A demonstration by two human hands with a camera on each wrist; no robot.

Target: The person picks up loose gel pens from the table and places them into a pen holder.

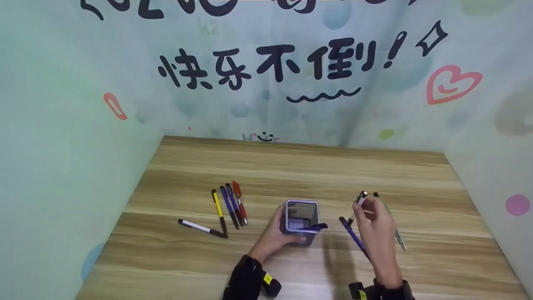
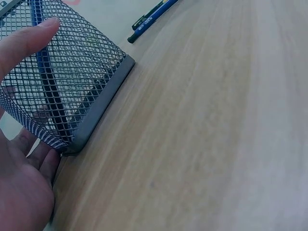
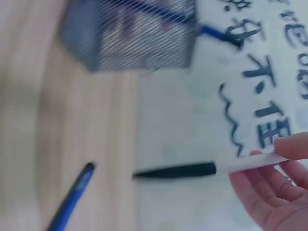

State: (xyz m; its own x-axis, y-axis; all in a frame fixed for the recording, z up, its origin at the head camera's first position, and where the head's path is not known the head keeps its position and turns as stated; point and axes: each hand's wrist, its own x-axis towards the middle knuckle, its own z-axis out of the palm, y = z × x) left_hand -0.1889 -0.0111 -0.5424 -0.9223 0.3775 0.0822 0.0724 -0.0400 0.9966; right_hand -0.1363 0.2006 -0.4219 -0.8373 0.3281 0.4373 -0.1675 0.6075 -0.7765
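Note:
My left hand [image 1: 275,237] grips a square dark mesh pen holder [image 1: 302,210], thumb along the near side and fingers at the far side. One dark blue pen [image 1: 318,227] leans inside it, its end sticking out past the rim; through the mesh it shows in the left wrist view. To the right, my right hand [image 1: 378,221] pinches a white pen [image 3: 248,162] between thumb and fingers, its black tapered end pointing toward the table. Below that hand lies a blue pen [image 1: 353,233], partly hidden by it. A green pen [image 1: 400,239] lies just right of the hand.
On the left of the wooden table [image 1: 175,266] lie several pens: a white one [image 1: 200,226], a yellow one [image 1: 217,206], two blue ones and a red one [image 1: 239,200]. A printed cloth [image 1: 266,112] stands behind and along both sides.

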